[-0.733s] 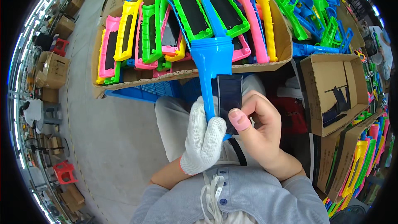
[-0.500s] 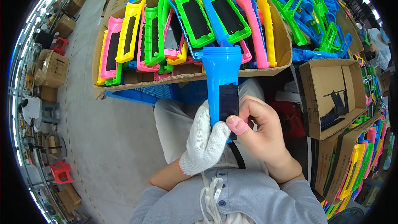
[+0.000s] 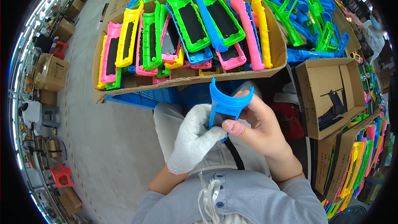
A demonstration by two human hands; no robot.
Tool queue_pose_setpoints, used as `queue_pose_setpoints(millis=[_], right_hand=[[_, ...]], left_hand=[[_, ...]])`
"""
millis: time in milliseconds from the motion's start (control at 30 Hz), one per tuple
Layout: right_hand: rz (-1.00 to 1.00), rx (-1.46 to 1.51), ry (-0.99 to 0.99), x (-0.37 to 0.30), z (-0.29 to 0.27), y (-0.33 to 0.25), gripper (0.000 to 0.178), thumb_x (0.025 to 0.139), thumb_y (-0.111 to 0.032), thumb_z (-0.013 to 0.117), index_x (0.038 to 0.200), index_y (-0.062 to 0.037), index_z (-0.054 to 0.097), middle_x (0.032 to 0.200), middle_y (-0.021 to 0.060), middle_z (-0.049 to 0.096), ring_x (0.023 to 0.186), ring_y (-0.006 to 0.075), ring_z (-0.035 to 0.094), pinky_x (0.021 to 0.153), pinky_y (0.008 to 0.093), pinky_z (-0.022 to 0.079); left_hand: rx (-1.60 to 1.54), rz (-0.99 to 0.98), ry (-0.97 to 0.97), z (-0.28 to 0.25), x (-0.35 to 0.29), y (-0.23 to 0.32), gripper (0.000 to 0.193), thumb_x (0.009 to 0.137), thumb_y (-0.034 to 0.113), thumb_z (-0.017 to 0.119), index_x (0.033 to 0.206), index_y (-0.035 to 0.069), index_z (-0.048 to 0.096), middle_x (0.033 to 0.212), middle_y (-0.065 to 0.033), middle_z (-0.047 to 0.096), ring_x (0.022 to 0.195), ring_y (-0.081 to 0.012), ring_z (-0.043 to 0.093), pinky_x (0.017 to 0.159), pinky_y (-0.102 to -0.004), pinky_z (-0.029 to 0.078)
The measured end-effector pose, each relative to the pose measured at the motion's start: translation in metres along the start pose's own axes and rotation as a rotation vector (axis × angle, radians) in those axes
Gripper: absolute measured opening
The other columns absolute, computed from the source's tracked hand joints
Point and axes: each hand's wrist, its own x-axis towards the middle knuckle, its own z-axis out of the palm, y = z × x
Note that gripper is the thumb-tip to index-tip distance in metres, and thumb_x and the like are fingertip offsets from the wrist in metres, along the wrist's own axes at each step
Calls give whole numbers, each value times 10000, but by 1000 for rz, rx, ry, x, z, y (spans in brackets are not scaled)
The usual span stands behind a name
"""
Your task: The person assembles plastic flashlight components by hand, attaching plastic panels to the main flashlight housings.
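the left hand (image 3: 195, 139), in a white knit glove, and the bare right hand (image 3: 259, 126) both hold one blue plastic frame (image 3: 226, 103) over the person's lap, just below the front edge of a big cardboard box (image 3: 186, 76). the gloved grip is closed around the frame's left side, its fingers pressed against the plastic. the right grip pinches the frame from the other side, thumb laid across the lower front where a dark pad (image 3: 222, 118) sits in it; the thumb tip looks wrapped in a pale cover, though that is hard to tell at this size. the frame stands tilted, its two curved prongs pointing up toward the box. a black strap (image 3: 235, 155) hangs below the hands.

the box is packed with like frames (image 3: 186, 29) in green, pink, yellow and blue, most with black pads, leaning side by side. under it shows a blue crate (image 3: 157, 97). to the right stands an open carton (image 3: 331, 95) with dark pieces inside, and further frames are stacked at the lower right edge. grey floor (image 3: 103, 141) lies to the left.
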Motion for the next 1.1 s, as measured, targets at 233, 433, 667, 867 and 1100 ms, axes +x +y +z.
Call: queue_pose_setpoints(millis=[233,433,667,867,1100], right_hand=[[-48,-86,24,-2,0,7,229,805,-75,658,1003,-4,567,858,14,564,736,64,542,640,217,468],[-22,-55,72,0,2,6,269,805,-87,660,1032,0,547,848,24,596,762,81,569,667,230,475],[-20,-102,-80,-3,-1,27,293,821,-147,665,1020,17,525,962,84,576,878,141,580,803,307,478],[-105,-422,-17,-16,10,30,244,800,-129,665,936,6,514,837,128,538,748,245,561,677,326,465],[-90,-350,-177,-13,8,20,279,869,-146,543,1073,12,436,832,137,527,750,263,541,678,357,434]], left_hand=[[68,56,80,3,-2,-5,214,823,32,619,1007,-2,516,895,-45,541,770,-95,545,689,-236,469],[189,126,118,-1,0,-7,187,815,36,626,977,-8,544,903,-53,537,773,-100,546,710,-234,459],[47,142,177,-10,-10,7,224,802,-13,606,1018,-3,544,949,-58,575,831,-101,561,761,-250,464],[-66,177,176,-6,-8,4,295,803,-32,590,1083,5,504,979,-57,590,862,-105,568,776,-254,467],[-111,257,246,-3,-13,8,375,844,149,554,1169,-7,454,1026,-120,581,941,-211,575,846,-350,460]])
